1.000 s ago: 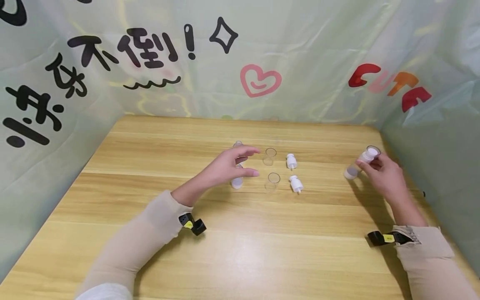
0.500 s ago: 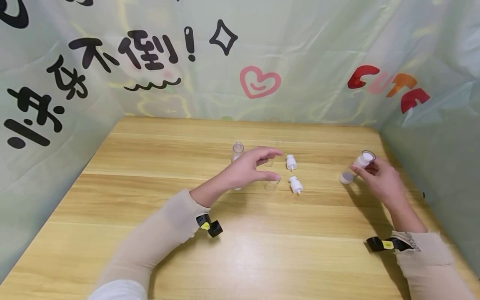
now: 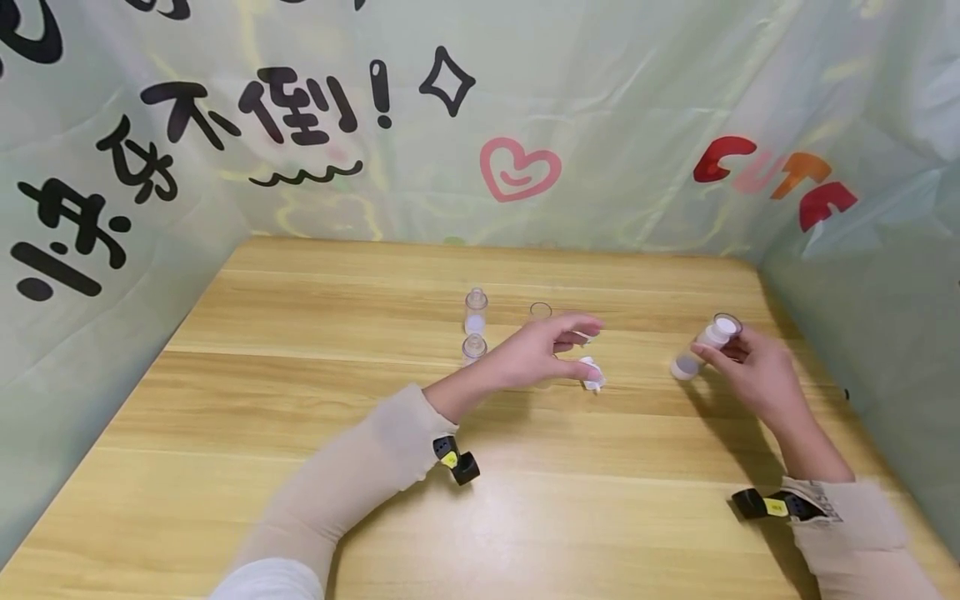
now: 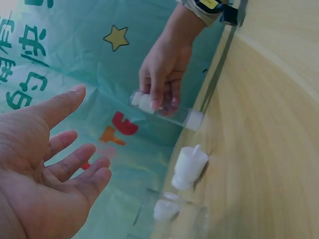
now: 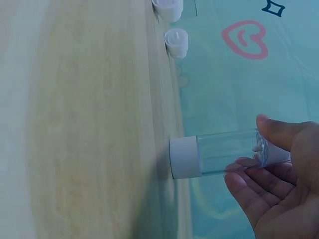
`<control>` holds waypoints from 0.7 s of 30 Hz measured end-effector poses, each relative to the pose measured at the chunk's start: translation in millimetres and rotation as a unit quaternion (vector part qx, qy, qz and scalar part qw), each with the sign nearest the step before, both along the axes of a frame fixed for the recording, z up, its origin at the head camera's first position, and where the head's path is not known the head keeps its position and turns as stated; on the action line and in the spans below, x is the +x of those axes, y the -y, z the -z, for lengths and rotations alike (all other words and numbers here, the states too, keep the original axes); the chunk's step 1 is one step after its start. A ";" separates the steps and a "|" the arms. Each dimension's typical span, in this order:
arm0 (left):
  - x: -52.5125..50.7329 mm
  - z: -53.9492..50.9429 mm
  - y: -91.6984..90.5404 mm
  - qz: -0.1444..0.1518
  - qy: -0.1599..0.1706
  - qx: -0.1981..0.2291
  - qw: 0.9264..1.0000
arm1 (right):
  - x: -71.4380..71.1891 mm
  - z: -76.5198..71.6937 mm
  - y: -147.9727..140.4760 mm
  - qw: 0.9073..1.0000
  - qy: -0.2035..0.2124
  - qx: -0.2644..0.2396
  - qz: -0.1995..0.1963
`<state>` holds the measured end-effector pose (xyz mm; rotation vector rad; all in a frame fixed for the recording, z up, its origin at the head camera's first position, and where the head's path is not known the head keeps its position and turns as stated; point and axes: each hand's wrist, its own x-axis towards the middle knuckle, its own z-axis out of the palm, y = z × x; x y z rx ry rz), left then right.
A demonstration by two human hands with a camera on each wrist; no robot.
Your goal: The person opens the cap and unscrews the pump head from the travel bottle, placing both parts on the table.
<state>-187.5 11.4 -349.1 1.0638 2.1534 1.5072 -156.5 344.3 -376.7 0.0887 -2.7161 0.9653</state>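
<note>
My right hand (image 3: 765, 379) grips a clear pump bottle (image 5: 227, 149) by its upper part. The bottle has a white base, a white collar and a clear top, and stands on or just above the table; I cannot tell which. Fingers loosely spread, my left hand (image 3: 528, 354) hovers over the middle of the table with nothing in it. Just beyond its fingertips lie two white pump heads, the nearer pump head (image 3: 594, 379) and the farther pump head (image 4: 166, 211), partly hidden. A clear cap (image 3: 541, 310) shows behind the left hand; another is hidden by it.
Two clear bottles with white bases stand left of centre, a far bottle (image 3: 476, 312) and a near bottle (image 3: 473, 347), partly behind the left wrist. A printed cloth (image 3: 615, 167) hangs around the back and sides of the wooden table (image 3: 360, 283).
My left hand has moved right, from beside the two bottles, across the clear caps, to the pump heads. My right hand has shifted slightly left and nearer with the bottle.
</note>
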 end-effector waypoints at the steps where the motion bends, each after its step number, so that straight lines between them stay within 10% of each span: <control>1: -0.3 1.4 -2.6 0.003 0.003 -0.001 1.000 | 1.1 -0.2 1.1 1.000 0.003 0.001 -0.001; 21: -4.2 27.6 -52.5 0.012 -0.007 -0.065 0.998 | 13.7 -2.3 18.1 0.999 0.029 0.006 -0.026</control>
